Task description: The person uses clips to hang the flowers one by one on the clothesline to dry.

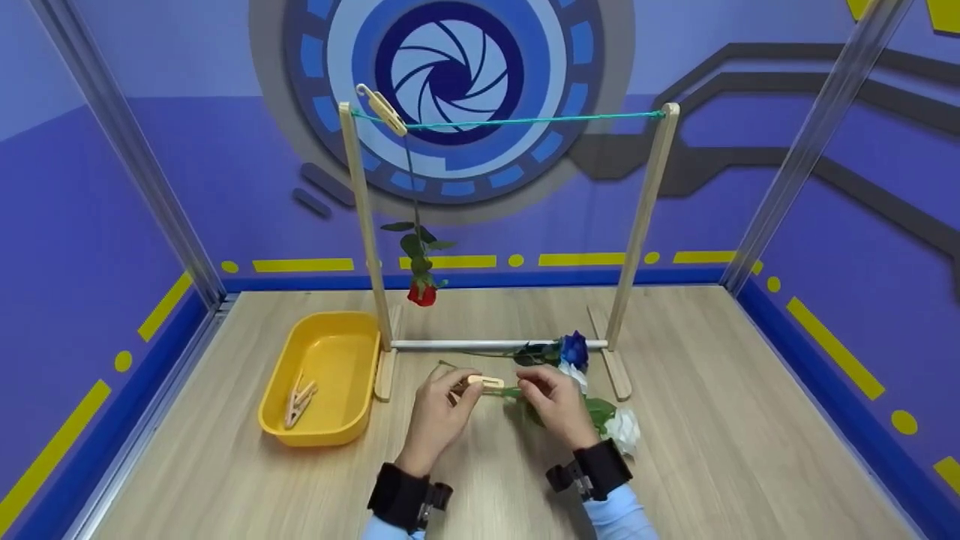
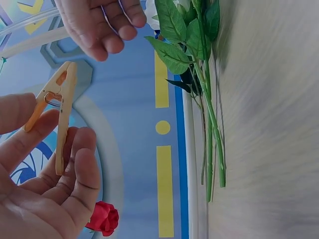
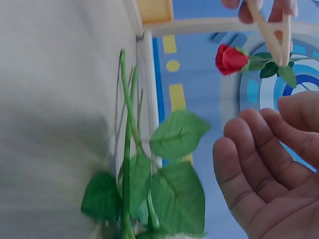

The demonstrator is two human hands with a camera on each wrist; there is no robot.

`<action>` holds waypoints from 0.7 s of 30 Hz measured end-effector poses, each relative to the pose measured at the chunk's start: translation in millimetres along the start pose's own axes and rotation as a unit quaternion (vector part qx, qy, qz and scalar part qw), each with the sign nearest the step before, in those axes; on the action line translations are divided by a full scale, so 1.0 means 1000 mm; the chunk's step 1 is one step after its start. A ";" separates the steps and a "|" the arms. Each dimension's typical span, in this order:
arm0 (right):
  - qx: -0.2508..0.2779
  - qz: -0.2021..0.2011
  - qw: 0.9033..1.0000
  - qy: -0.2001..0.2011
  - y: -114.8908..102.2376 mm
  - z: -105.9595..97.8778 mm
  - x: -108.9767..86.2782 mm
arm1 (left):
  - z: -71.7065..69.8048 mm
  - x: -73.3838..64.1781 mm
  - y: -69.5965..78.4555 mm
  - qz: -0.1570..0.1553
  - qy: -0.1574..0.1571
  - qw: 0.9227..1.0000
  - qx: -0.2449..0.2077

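My left hand (image 1: 442,412) pinches a pale wooden clothespin (image 2: 65,114) above the table, thumb on one leg and fingers on the other. Its jaws point toward my right hand (image 1: 559,405), whose fingers are relaxed with nothing between them, a short way from the pin. Below the hands lie stemmed flowers: a white rose (image 1: 622,433), a second white bloom (image 1: 574,375) partly hidden by my right hand, and a blue rose (image 1: 574,350). Their green stems (image 2: 209,149) lie together. A red rose (image 1: 421,293) hangs head down from a hooked clothespin (image 1: 384,111) at the line's left end.
A green line (image 1: 525,120) runs between two wooden posts (image 1: 645,225), joined low down by a white bar (image 1: 450,345). To the left stands a yellow tray (image 1: 337,431) holding clothespins (image 1: 300,403). Patterned panels enclose the wooden table (image 1: 720,465) at back and sides.
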State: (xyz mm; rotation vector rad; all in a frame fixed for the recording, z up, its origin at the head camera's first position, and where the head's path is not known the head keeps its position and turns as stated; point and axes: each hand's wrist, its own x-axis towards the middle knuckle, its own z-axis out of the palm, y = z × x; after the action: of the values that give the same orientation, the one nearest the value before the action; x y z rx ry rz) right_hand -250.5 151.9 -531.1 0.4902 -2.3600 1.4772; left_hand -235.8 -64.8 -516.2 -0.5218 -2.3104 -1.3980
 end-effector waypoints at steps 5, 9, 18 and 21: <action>-0.080 -0.015 0.997 0.006 0.005 -0.001 0.000 | 0.000 0.001 0.001 -0.003 0.006 1.000 0.005; -0.131 -0.035 0.991 0.008 0.009 0.002 -0.001 | -0.001 0.001 0.001 -0.009 0.006 1.000 0.000; -0.216 -0.043 0.975 -0.039 0.017 0.016 -0.004 | 0.000 0.001 0.000 -0.003 0.007 1.000 0.002; -0.233 -0.035 0.970 -0.054 0.019 0.019 -0.005 | 0.001 0.000 -0.001 -0.001 0.006 1.000 0.004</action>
State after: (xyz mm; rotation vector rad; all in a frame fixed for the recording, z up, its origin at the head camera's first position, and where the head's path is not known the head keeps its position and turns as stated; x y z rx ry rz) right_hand -256.0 142.7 -556.1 0.5313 -2.6272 0.8381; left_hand -236.7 -64.4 -516.8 -0.5086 -2.3070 -1.3878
